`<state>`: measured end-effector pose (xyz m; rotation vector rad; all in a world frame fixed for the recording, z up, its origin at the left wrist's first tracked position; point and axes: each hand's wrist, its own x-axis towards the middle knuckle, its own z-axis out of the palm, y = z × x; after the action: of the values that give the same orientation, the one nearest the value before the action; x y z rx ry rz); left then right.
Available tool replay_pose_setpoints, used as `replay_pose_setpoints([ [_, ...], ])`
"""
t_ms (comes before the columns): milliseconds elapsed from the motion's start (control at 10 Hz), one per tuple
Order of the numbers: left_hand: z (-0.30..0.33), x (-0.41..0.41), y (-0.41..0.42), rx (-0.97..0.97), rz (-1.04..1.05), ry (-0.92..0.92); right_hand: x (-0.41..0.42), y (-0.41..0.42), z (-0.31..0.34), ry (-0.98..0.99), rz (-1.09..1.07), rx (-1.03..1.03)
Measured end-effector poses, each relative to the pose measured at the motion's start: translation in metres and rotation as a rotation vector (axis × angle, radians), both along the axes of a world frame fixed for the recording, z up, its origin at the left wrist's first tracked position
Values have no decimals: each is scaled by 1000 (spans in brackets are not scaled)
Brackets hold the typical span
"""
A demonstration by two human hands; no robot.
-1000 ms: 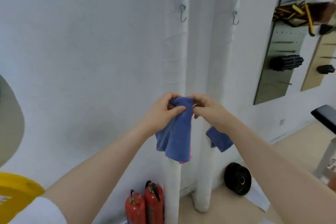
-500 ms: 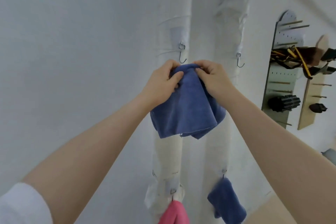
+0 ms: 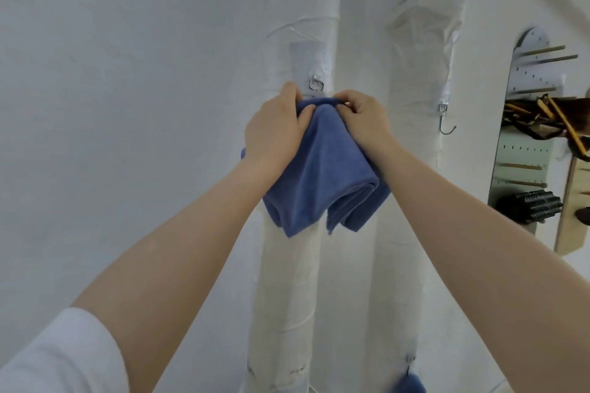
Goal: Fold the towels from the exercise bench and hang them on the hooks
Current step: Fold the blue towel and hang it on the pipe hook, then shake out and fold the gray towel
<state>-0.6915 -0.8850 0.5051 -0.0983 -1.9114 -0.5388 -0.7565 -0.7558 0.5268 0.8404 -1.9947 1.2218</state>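
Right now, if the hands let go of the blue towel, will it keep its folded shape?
Probably not: the folded blue terry towel sags in soft rolls below both hands, so it looks floppy. It seems light, since pinching fingers carry it. Its nap probably resists slipping.

A folded towel [image 3: 322, 166] is held up against the left of two wrapped pipes [image 3: 287, 297], directly below a hook mount [image 3: 316, 83] fixed to that pipe. The towel's top edge is gripped by the left hand [image 3: 274, 128] on its left and pinched by the right hand [image 3: 360, 115] on its right. On the right pipe [image 3: 412, 169] a bare hook [image 3: 445, 121] is fixed, level with the hands. Further right, a pegboard [image 3: 526, 150] is mounted on the wall. Another towel [image 3: 410, 383] is seen low on the right pipe.
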Motion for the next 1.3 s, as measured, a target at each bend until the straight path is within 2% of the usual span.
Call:
replay_pose_setpoints([
  [100,-11,3,7,6,10,22,0,-6,-18,-66,55,-85],
  [200,-27,12,16,167,-230,-4,3,-11,-41,-81,91,-140],
  [300,-44,26,20,418,-486,-40,8,-14,-65,8,-63,59],
  [400,-76,38,5,95,-323,-162,43,-9,-80,-352,9,-154],
  [500,-115,53,-16,-202,-138,-328,64,6,-111,-230,-119,46],
  [600,-155,88,-20,-142,-176,-450,94,20,-170,-257,-191,183],
  [700,-198,134,-8,-158,-223,-652,149,29,-222,-399,-159,110],
  [900,-294,221,51,-358,-411,-1008,289,83,-320,-661,-150,324],
  [1100,-381,313,147,-486,-741,-1243,426,184,-394,-970,-327,442],
  [1300,-433,429,241,-588,-1065,-1394,582,264,-459,-1291,-541,219],
])
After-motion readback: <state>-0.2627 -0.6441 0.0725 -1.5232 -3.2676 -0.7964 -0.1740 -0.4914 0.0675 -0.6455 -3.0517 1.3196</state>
